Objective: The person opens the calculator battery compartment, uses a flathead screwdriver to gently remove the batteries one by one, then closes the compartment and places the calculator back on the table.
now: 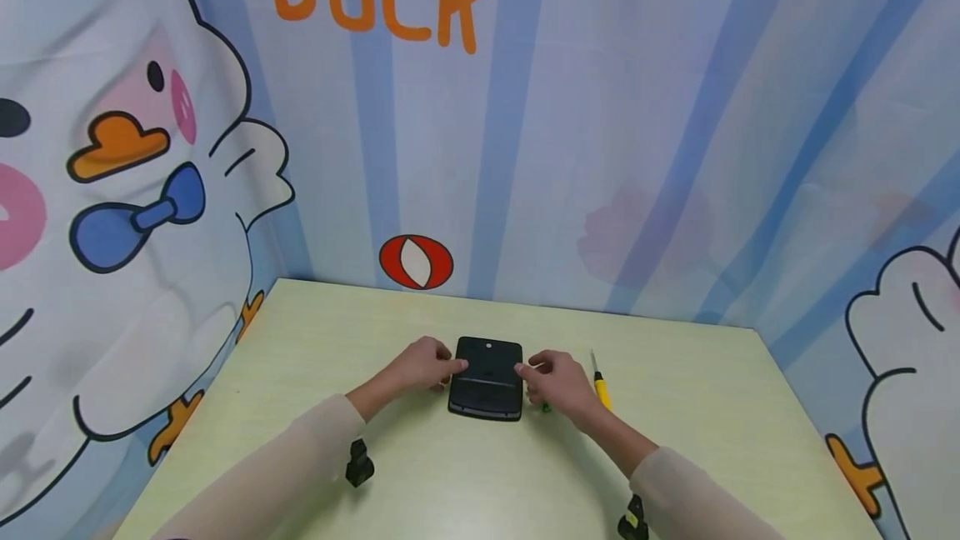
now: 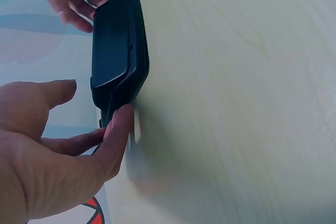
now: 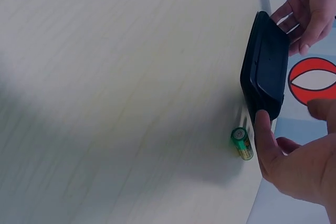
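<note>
A flat black device point(image 1: 486, 390) with a small round spot near its far edge is between both hands above the table; I cannot tell whether it touches the tabletop. The left hand point(image 1: 423, 363) has its fingertips against the device's left edge. In the left wrist view its thumb stands apart from the black casing point(image 2: 113, 43). At the opposite edge, the fingers of the right hand point(image 1: 558, 386) touch the side, and the right wrist view shows that thumb raised clear too. A green battery point(image 3: 242, 144) lies by the right fingers.
A screwdriver point(image 1: 602, 390) with a yellow handle lies just right of the right hand. The pale wooden table point(image 1: 360, 315) ends at a duck-printed curtain point(image 1: 555, 148) behind and at both sides. Dark wrist-camera mounts point(image 1: 359, 465) hang below the forearms.
</note>
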The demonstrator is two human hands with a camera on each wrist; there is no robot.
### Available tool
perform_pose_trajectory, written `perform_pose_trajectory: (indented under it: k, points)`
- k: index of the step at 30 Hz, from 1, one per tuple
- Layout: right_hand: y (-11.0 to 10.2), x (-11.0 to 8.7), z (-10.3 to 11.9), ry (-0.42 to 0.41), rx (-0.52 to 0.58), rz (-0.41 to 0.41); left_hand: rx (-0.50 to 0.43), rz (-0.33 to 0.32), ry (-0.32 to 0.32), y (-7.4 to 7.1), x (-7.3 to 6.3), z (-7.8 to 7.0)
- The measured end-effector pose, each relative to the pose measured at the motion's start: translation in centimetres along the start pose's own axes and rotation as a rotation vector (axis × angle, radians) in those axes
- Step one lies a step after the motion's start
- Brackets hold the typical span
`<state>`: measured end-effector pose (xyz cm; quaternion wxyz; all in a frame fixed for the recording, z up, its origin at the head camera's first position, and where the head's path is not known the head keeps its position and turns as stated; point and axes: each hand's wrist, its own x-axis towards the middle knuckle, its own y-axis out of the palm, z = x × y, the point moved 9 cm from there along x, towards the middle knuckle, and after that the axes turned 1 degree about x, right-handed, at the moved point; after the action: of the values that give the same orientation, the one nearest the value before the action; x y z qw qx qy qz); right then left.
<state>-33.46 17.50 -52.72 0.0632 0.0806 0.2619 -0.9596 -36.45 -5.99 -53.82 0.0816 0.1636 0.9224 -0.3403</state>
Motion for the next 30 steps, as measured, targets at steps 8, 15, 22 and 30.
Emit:
perform_pose_trajectory:
  k: [8,15,22,30]
  points:
    - [0.4,0.1,0.9,0.015,-0.058,-0.014,-0.022,0.004,-0.067,0.0,0.1,0.3]
    - [1.2,0.5,0.8,0.028,-0.158,-0.001,-0.036,0.022,-0.093,0.4,-0.1,0.5]
    - [1.4,0.5,0.6,0.041,-0.175,0.010,-0.028,0.033,-0.088,0.5,-0.1,0.7]
    - [1.5,0.5,0.4,0.078,-0.170,0.020,-0.090,0.062,-0.100,0.7,-0.3,0.9]
